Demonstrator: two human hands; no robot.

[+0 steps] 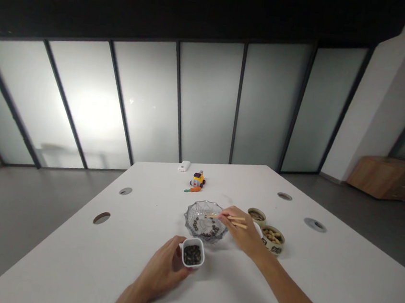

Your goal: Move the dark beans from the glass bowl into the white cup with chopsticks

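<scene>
My left hand (163,269) is wrapped round a small white cup (192,254) that holds dark beans and rests on the white table (103,266). Just beyond the cup stands a clear glass bowl (205,220) with several dark beans scattered in it. My right hand (242,234) grips a pair of wooden chopsticks (229,220); their tips reach over the bowl's right side. I cannot tell whether a bean is between the tips.
Two small round bowls stand right of my right hand: one with dark seeds (256,216), one with peanuts (273,238). A small yellow toy (197,178), an orange carrot piece (193,189) and a white box (184,166) lie farther back. Round cable holes (102,217) dot the table.
</scene>
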